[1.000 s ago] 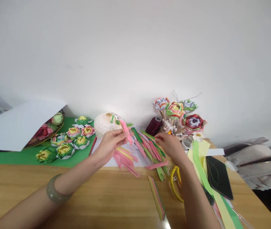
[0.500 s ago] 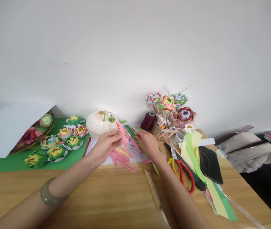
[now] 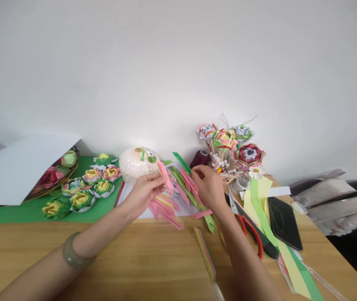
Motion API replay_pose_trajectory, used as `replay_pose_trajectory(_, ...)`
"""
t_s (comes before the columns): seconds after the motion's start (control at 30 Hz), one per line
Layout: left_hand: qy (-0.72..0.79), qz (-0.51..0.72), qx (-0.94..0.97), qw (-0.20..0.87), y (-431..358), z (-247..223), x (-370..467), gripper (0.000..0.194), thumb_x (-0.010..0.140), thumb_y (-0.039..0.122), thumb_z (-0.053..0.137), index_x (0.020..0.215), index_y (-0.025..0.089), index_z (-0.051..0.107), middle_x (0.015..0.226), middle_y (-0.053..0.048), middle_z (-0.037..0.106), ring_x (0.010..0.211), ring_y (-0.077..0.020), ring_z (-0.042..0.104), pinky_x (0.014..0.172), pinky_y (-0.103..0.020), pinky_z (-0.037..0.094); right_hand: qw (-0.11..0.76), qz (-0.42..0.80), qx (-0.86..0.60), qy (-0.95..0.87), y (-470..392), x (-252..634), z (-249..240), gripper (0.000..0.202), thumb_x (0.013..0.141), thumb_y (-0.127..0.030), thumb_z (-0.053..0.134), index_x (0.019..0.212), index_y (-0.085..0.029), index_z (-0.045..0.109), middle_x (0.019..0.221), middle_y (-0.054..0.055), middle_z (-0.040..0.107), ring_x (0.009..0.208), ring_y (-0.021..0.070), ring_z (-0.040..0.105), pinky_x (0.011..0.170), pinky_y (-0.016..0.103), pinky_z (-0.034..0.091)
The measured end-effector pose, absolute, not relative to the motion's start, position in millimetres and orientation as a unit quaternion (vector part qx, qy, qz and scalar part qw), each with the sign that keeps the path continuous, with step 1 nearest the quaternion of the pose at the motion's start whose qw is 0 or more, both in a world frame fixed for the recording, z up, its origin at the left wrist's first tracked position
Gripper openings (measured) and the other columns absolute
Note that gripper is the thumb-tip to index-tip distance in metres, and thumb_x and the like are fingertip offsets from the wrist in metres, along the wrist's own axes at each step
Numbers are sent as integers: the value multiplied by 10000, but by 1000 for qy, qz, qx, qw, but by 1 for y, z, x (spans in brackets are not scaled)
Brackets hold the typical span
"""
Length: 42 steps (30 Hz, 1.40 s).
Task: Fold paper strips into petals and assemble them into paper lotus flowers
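Gathering: seemingly picking pieces from the loose paper-strip pile (image 3: 182,194).
Left hand (image 3: 147,190): pinching a pink strip bundle (image 3: 165,177) between fingers, at the pile's eleven o'clock.
Right hand (image 3: 208,186): apparently pinching a dark-green strip (image 3: 182,161), at the pile's twelve o'clock.
Strip's next need: probably a clean lift clear.
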State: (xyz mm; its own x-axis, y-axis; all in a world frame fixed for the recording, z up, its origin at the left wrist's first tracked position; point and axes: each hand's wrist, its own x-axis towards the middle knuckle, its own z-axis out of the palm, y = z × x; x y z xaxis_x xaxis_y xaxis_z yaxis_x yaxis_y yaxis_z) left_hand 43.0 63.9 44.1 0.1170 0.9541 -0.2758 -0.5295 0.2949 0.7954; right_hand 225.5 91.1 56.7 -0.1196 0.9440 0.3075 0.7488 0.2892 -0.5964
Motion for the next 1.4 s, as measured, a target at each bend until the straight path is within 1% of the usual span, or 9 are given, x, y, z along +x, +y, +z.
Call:
replay_pose_trajectory(0.1, 391, 538, 270, 696, 64, 44, 44, 194, 579, 208, 776, 696, 74, 698, 683, -55, 672, 528, -45, 529, 557, -147, 458, 358, 231, -538, -727, 85, 219, 64, 209, 831, -308, 430, 792, -168, 579, 663, 16, 604, 558, 136, 537, 526, 231, 418)
replay_pose_trajectory(0.33, 365, 563, 268, 691, 66, 43, 44, 158, 586, 208, 774, 635, 95, 674, 585, 4, 602, 527, -46, 522, 569, -148, 452, 371, 322, -470, -733, 70, 201, 68, 170, 811, -292, 483, 760, -160, 577, 624, 1, 568, 538, 112, 495, 475, 208, 392)
replay_pose_trajectory(0.5, 343, 565, 270, 700, 65, 46, 44, 159, 597, 213, 770, 606, 95, 662, 554, 11, 572, 518, -51, 514, 551, -155, 448, 359, 326, -445, -753, 69, 198, 64, 120, 804, -252, 501, 838, -174, 586, 641, -7, 577, 579, 125, 520, 531, 221, 415)
replay_pose_trajectory(0.67, 333, 567, 261, 707, 66, 47, 41, 177, 607, 236, 767, 634, 95, 664, 572, 13, 584, 528, -45, 522, 571, -149, 458, 338, 257, -407, -809, 72, 200, 59, 301, 822, -193, 477, 1109, -200, 569, 700, 3, 618, 606, 138, 538, 600, 246, 432)
replay_pose_trajectory(0.83, 330, 554, 253, 721, 67, 44, 40, 184, 611, 235, 768, 674, 91, 675, 568, 15, 585, 518, -38, 526, 559, -136, 465, 299, 253, -362, -846, 77, 203, 56, 287, 867, -204, 428, 1065, -227, 634, 903, 46, 672, 810, 177, 593, 727, 280, 451)
replay_pose_trajectory(0.97, 331, 548, 255, 724, 66, 45, 40, 172, 640, 219, 749, 714, 79, 682, 544, 14, 576, 490, -34, 514, 515, -124, 453, 262, 261, -382, -847, 79, 208, 55, 325, 873, -206, 412, 1127, -243, 612, 807, 15, 679, 636, 151, 574, 610, 259, 441)
replay_pose_trajectory(1.13, 336, 566, 247, 711, 67, 48, 40, 123, 665, 182, 728, 719, 83, 678, 642, -11, 637, 473, -11, 500, 489, -96, 440, 276, 246, -374, -851, 77, 211, 64, 230, 852, -246, 477, 964, -204, 674, 764, 27, 671, 638, 150, 558, 605, 257, 429)
replay_pose_trajectory(1.27, 340, 581, 238, 700, 65, 48, 42, 97, 676, 187, 718, 691, 107, 665, 733, -16, 670, 490, 1, 504, 500, -82, 441, 292, 286, -422, -809, 71, 204, 67, 236, 832, -310, 525, 1025, -199, 606, 870, 47, 659, 700, 163, 589, 617, 266, 448)
replay_pose_trajectory(1.4, 343, 576, 246, 700, 62, 48, 45, 143, 638, 205, 742, 639, 102, 644, 672, -18, 661, 473, -13, 498, 482, -110, 434, 230, 332, -411, -817, 67, 195, 64, 217, 870, -269, 447, 757, -177, 608, 700, 39, 652, 648, 172, 598, 611, 286, 451)
